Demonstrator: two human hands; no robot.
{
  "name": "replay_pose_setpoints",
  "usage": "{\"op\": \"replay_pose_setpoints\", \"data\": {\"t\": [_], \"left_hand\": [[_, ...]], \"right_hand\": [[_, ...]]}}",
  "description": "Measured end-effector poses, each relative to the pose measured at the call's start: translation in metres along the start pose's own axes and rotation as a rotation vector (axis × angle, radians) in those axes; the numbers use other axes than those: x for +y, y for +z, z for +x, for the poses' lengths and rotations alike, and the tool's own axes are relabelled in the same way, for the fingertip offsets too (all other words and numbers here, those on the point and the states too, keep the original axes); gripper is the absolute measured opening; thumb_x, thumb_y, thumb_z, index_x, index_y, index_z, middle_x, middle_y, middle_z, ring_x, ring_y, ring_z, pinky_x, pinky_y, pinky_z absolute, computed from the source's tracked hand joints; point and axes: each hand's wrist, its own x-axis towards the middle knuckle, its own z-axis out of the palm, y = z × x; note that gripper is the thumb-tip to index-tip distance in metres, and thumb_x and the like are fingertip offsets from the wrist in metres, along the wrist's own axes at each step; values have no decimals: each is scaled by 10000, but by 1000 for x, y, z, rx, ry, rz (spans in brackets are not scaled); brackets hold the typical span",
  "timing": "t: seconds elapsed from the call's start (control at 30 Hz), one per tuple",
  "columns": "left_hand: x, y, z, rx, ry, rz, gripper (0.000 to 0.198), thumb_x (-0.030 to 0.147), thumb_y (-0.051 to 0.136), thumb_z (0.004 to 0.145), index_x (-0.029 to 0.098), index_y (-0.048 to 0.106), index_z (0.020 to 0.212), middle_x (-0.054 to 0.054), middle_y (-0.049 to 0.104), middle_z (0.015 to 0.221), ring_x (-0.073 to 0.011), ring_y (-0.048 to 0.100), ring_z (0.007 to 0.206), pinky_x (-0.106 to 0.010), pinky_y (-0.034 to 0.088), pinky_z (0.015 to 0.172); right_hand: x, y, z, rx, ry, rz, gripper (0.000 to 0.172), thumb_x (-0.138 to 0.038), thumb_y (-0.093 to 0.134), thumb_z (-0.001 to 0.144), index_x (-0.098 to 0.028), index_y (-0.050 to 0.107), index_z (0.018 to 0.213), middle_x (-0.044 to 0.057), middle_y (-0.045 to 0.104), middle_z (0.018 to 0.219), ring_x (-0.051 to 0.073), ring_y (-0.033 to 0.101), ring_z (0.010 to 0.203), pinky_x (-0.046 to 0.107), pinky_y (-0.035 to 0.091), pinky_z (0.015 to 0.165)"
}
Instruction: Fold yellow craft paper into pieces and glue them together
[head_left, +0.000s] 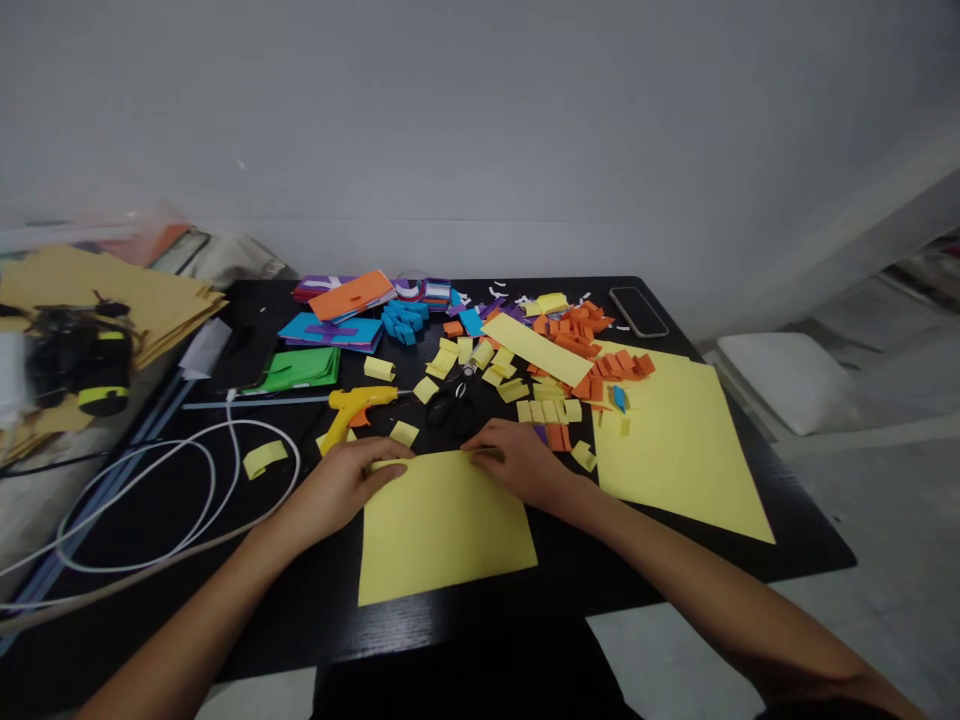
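Note:
A yellow sheet of paper (448, 530) lies in front of me on the black table. My left hand (345, 485) pinches its far left corner, thumb on top of the paper. Along the same far edge, my right hand (521, 460) grips the sheet near its right corner, with the fingertips partly hidden. Just beyond my hands are black-handled scissors (451, 405) and a yellow glue gun (358, 402). Small folded yellow paper pieces (551, 411) are scattered around the scissors.
More yellow sheets (682, 440) lie at the right, with orange folded pieces (626, 365) on their far edge. A phone (637, 312) rests at the back right. Coloured paper stacks (330, 333) sit at the back left. A white cable (202, 430) loops across the left side.

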Motion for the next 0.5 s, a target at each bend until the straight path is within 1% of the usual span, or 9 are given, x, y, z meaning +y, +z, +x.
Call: {"op": "replay_pose_setpoints", "data": {"t": [0.2,0.33,0.43,0.5], "left_hand": [[-3,5,0,42,44,85,271,424,571,1001,248,748,1105,-35,794,1117,-234,742,991,-331,561,886],[-5,6,-2,75,60,61,257,420,595,991,250,757,1095,-31,799,1114,-223,746,984,-319,570,875],[-7,5,-2,123,57,8,252,428,626,977,251,776,1076,-26,806,1076,-209,748,919,-297,575,815],[-8,5,-2,167,47,-16,255,443,656,959,252,788,1065,-23,808,1037,-197,740,841,-280,565,725]], "right_hand": [[1,4,0,-4,-2,-52,207,-50,677,898,-166,803,1014,96,742,1008,214,708,950,341,549,867],[1,2,0,13,-7,-23,213,-41,667,900,-168,801,1007,89,751,998,208,713,950,338,548,877],[2,-2,-1,49,18,19,183,-54,698,878,-186,797,958,63,762,956,196,716,917,322,546,852],[2,-5,-1,73,42,47,169,-69,717,865,-197,793,945,51,767,947,191,716,903,317,545,838]]}}
